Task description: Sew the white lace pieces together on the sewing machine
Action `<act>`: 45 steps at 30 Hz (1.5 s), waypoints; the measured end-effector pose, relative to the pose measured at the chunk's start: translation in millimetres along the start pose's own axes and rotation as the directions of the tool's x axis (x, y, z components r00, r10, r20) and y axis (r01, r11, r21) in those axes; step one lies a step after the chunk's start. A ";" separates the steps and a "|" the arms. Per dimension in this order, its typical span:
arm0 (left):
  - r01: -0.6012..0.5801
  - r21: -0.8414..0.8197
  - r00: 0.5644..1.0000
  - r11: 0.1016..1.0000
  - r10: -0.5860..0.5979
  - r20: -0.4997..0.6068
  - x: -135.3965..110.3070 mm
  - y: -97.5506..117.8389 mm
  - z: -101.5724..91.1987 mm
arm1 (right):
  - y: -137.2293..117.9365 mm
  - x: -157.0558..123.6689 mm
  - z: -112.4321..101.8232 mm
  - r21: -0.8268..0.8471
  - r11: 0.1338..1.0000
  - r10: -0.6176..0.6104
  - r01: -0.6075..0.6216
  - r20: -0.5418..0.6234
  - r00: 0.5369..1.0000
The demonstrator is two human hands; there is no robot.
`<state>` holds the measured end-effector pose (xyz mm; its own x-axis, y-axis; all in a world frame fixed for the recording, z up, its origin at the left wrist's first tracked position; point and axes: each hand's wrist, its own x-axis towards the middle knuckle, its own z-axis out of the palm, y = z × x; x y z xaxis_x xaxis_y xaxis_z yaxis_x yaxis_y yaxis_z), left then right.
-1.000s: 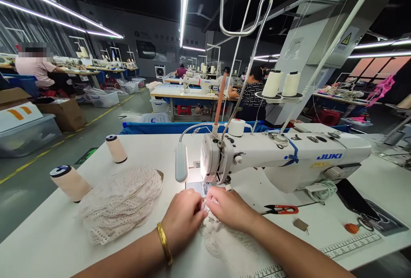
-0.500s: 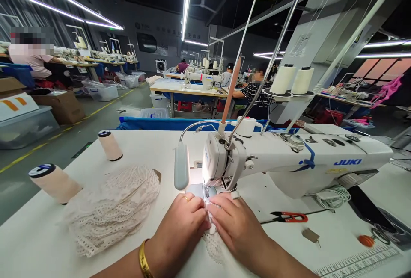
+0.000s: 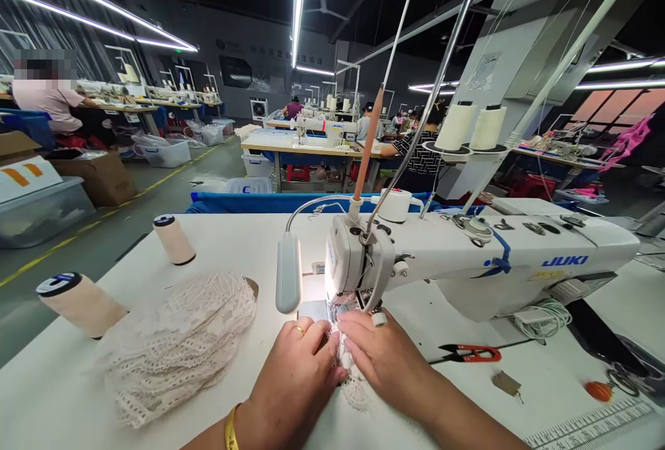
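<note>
Head view: cream, scalloped openwork lace (image 3: 356, 394); left hand (image 3: 294, 370) pinching it, right hand (image 3: 389, 360) touching, grip unclear.

White flat desk (image 3: 244, 235): long white sewing machine (image 3: 441, 263) on right half. Cream openwork lace strip (image 3: 356, 394) before machine head, between left fingers (image 3: 312, 338) and right fingers (image 3: 358, 331). Folded cream lace bundle (image 3: 179, 353) left of left fingers; one peach cone-shaped thread spool (image 3: 83, 306) left of bundle, second peach cone-shaped thread spool (image 3: 175, 241) behind it. Red-handled metal snips (image 3: 470, 353) right of right fingers; black flat rectangular phone (image 3: 603, 339) farther right.
</note>
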<state>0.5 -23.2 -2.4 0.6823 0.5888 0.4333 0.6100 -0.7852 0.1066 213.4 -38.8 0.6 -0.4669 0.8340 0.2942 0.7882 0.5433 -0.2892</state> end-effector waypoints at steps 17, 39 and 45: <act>0.090 0.028 0.995 0.996 -0.091 0.048 2.9 7.8 -2.4 | 5.6 1.0 7.9 0.029 1.000 0.003 0.000 -0.084 0.996; 0.143 -0.359 0.989 0.923 -0.119 0.088 16.5 -22.4 -4.1 | -0.3 -1.3 4.1 0.216 0.976 0.036 0.025 -0.275 0.961; 0.112 -0.397 0.993 0.911 -0.118 0.009 20.4 -29.0 8.2 | -0.2 0.4 4.1 0.162 0.987 0.043 0.009 -0.317 0.947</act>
<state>0.1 13.1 -4.0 0.6093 0.6790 0.4095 0.4717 -0.7255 0.5012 211.4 -38.2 -2.9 -0.2814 0.7827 0.5552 0.7086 0.5596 -0.4298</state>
